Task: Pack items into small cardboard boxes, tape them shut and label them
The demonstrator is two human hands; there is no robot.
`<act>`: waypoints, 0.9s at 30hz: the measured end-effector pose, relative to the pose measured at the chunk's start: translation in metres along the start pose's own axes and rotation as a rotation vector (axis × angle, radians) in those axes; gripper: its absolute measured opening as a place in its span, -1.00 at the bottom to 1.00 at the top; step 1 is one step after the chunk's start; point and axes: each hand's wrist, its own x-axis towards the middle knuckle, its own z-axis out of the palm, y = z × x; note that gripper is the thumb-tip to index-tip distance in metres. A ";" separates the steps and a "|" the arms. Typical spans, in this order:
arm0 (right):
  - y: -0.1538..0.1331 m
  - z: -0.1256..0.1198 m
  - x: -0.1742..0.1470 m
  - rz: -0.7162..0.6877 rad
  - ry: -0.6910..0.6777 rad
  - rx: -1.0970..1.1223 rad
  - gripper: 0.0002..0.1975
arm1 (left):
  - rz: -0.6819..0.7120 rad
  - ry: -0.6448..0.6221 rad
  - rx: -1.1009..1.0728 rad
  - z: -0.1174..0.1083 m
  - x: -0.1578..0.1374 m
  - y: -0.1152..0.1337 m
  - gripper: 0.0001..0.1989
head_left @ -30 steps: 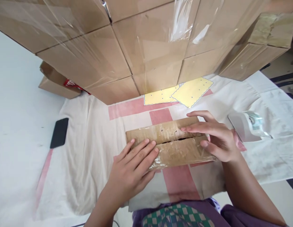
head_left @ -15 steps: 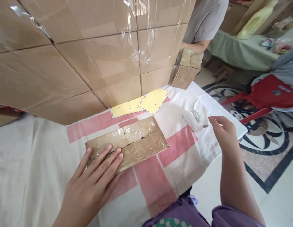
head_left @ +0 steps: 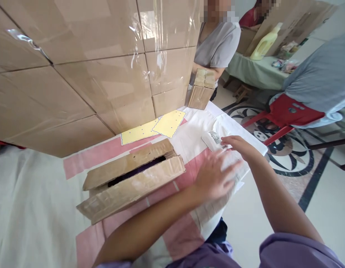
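A long cardboard box (head_left: 139,182) lies on the table, its two top flaps slightly raised with a dark gap between them. My left hand (head_left: 215,176) is off the box, blurred, with fingers apart, just in front of a white tape dispenser (head_left: 213,140). At the dispenser's near right end, my right hand (head_left: 239,146) has its thumb and fingers pinched together. Whatever sits between those fingertips is too small to make out.
Stacked, taped cardboard boxes (head_left: 105,82) form a wall behind. Two yellow cards (head_left: 171,123) lie at its foot. A smaller upright box (head_left: 202,91) stands at the table's far corner beside a person in grey (head_left: 224,44). A red chair (head_left: 295,113) is to the right.
My left hand has left the box and swung right toward the dispenser. The box flaps have risen and the gap has widened. My right hand stays by the dispenser. The view has shifted.
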 end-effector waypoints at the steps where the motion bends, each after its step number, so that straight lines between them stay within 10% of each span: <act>1: -0.002 -0.001 -0.002 0.002 -0.025 0.001 -0.72 | -0.144 0.006 0.015 0.017 0.019 -0.012 -0.23; 8: -0.003 -0.003 -0.004 0.021 -0.039 -0.011 -0.78 | -0.344 -0.024 0.069 0.063 0.063 -0.068 -0.11; 27: 0.041 0.000 -0.037 0.117 0.058 0.174 -0.70 | -0.371 0.018 0.078 0.066 0.060 -0.070 -0.07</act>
